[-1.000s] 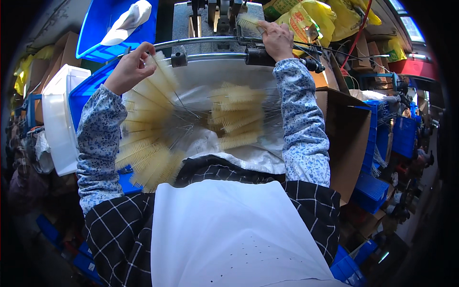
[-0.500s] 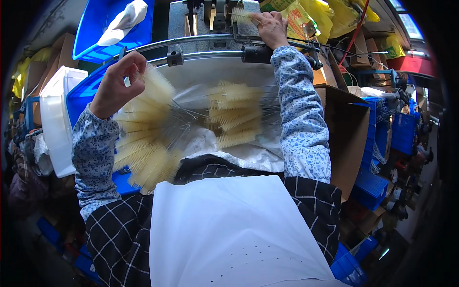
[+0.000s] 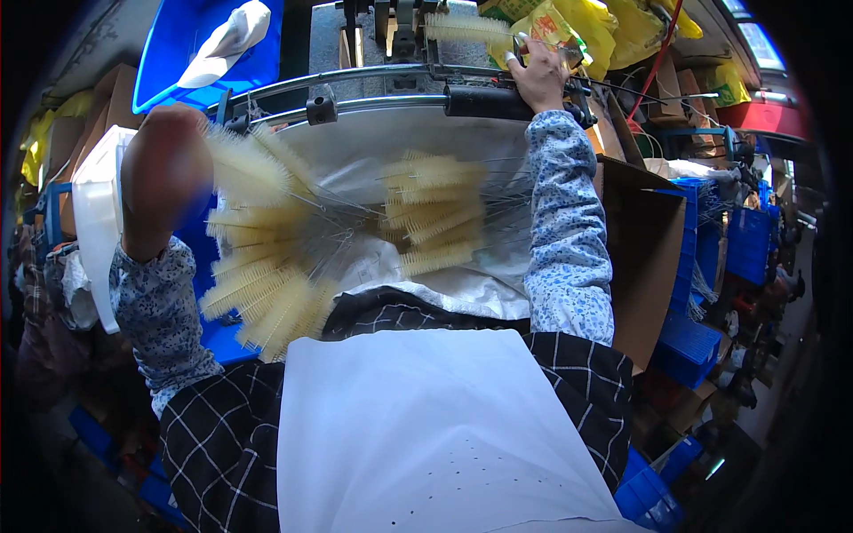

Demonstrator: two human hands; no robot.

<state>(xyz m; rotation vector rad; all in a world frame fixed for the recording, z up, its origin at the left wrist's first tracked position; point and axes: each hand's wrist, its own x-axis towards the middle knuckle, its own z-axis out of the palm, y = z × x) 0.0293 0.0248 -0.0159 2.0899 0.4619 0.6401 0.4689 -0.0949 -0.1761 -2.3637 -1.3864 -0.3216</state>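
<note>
A cream-bristled brush (image 3: 466,28) lies crosswise at the metal machine (image 3: 404,40) at the top. My right hand (image 3: 540,78) is by its right end, fingers spread apart above a black-sleeved bar (image 3: 484,102). At the left my left hand (image 3: 166,173) is smeared by motion, so its fingers cannot be made out. Beside it, the bristles of a brush (image 3: 244,164) reach the hand's edge; whether it is held does not show. Below fans a pile of similar brushes (image 3: 267,258) with twisted wire stems. A second pile (image 3: 435,209) lies mid-sheet.
White sheeting (image 3: 355,133) spreads over my lap below the metal rails. A blue bin (image 3: 151,53) with a white cap (image 3: 227,44) stands upper left, a white tub (image 3: 98,200) below it. An open cardboard box (image 3: 653,258) stands right. Yellow bags (image 3: 613,40) crowd the upper right.
My right hand has moved right and slightly down, uncovering the brush at the machine. My left hand has swung left and down; brush bristles near it have shifted left too.
</note>
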